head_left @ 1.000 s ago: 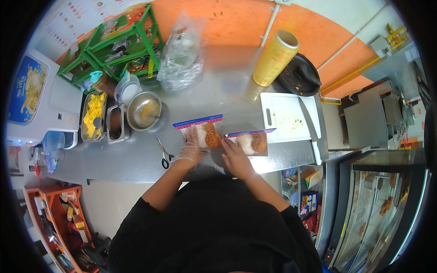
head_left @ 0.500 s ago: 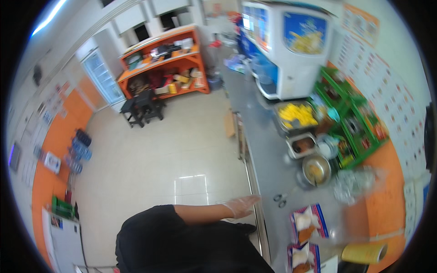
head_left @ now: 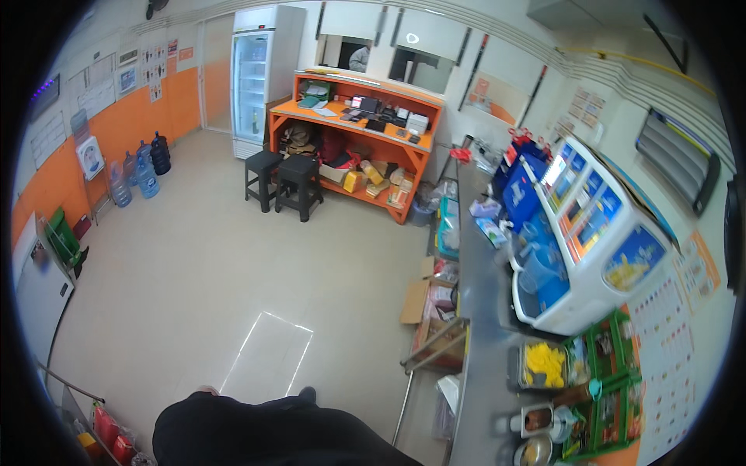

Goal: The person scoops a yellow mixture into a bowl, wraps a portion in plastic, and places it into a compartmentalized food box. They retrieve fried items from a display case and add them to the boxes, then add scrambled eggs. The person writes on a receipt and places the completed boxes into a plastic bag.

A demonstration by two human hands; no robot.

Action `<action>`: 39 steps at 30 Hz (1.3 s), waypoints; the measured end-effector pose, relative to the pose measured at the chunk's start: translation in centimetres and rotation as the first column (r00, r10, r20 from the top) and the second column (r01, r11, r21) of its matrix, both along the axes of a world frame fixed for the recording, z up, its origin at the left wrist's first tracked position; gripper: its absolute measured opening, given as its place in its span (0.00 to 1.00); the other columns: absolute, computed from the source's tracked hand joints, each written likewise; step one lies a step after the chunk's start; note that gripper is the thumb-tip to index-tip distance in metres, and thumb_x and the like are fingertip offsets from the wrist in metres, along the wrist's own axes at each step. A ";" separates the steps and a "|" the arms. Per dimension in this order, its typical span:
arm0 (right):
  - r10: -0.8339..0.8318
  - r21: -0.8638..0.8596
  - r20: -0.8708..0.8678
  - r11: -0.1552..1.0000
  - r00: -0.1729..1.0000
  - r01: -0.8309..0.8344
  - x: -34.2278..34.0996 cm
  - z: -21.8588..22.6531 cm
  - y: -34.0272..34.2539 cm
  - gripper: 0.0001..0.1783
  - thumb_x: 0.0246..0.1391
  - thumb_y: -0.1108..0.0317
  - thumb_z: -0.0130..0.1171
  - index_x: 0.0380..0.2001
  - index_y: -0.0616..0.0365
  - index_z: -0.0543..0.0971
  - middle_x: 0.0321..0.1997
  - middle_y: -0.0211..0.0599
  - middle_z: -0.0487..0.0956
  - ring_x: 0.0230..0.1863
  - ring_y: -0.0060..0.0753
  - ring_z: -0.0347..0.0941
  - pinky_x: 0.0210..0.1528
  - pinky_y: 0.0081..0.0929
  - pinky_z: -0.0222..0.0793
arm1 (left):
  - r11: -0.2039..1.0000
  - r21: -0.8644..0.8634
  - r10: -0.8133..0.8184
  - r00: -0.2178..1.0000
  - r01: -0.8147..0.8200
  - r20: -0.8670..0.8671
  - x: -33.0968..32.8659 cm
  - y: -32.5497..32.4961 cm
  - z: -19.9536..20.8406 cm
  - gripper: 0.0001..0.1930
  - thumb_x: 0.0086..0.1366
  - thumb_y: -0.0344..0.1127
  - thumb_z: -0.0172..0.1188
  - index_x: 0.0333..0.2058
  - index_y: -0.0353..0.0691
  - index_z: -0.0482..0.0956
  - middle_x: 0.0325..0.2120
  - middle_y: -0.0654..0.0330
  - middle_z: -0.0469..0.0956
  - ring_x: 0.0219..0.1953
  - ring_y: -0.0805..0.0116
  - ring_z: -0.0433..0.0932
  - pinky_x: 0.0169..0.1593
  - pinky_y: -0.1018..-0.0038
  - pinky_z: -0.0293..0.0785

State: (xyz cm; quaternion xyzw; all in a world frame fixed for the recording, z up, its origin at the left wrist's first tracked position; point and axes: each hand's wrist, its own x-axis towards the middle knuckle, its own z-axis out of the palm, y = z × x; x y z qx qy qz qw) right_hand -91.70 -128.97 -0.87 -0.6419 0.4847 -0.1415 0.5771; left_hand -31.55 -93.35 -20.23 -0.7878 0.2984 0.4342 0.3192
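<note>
Only a small sliver of my left hand [head_left: 206, 390] shows, at the upper left edge of my black clothing [head_left: 272, 431]. Its fingers are hidden, so I cannot tell whether it is open or closed. My right hand is out of view. Along the steel counter [head_left: 486, 311] on the right stand a tray of yellow food pieces [head_left: 545, 364], a small metal pan of brown contents [head_left: 537, 419] and a metal bowl [head_left: 535, 451], cut off by the lower edge. Neither hand is seen touching these.
A white dispenser machine [head_left: 637, 264] stands on the counter beside green crates [head_left: 610, 412]. Open cardboard boxes [head_left: 439, 342] sit under the counter. Two black stools [head_left: 298, 182] stand before an orange shelf [head_left: 423, 175], near a glass-door fridge [head_left: 252, 93]. Large water bottles [head_left: 145, 179] line the left wall.
My view has swung left and up toward the room. My left arm and its clear-gloved hand, stretched toward the counter before, have dropped almost out of sight. Scissors and the food packs have left the picture.
</note>
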 end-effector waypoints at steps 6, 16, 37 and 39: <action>-0.017 0.068 -0.229 0.997 0.973 0.033 6.6 -6.4 -12.6 0.19 0.68 0.61 0.52 0.55 0.60 0.80 0.50 0.43 0.84 0.50 0.35 0.80 0.52 0.31 0.75 | 0.864 -0.203 -0.487 0.867 0.461 -0.103 4.6 -20.3 -3.8 0.16 0.65 0.39 0.55 0.46 0.42 0.86 0.50 0.48 0.82 0.53 0.47 0.81 0.55 0.55 0.77; 0.092 0.333 -0.107 0.942 0.990 -0.051 4.9 -27.1 -24.7 0.20 0.68 0.60 0.52 0.55 0.59 0.80 0.51 0.43 0.83 0.50 0.34 0.80 0.51 0.30 0.75 | 0.606 -0.658 -0.538 0.840 0.448 0.076 12.0 -57.2 -0.5 0.16 0.70 0.37 0.48 0.45 0.38 0.83 0.54 0.46 0.78 0.59 0.49 0.76 0.61 0.60 0.73; 0.299 -0.149 0.120 0.948 0.947 -0.281 70.2 -0.9 -104.5 0.16 0.69 0.61 0.53 0.50 0.61 0.78 0.41 0.35 0.81 0.40 0.29 0.77 0.44 0.29 0.73 | 0.803 -0.155 0.545 0.813 -0.576 -0.205 31.4 -71.5 3.9 0.19 0.67 0.43 0.53 0.53 0.45 0.81 0.56 0.49 0.78 0.60 0.50 0.76 0.61 0.57 0.74; 0.371 -0.111 0.176 0.928 0.912 -0.356 75.4 0.2 -107.5 0.17 0.68 0.62 0.54 0.53 0.60 0.77 0.45 0.34 0.81 0.44 0.29 0.77 0.47 0.29 0.73 | 0.820 -0.147 0.524 0.830 -0.552 -0.191 36.0 -78.0 2.3 0.19 0.68 0.43 0.52 0.54 0.44 0.80 0.56 0.49 0.78 0.60 0.50 0.76 0.61 0.58 0.74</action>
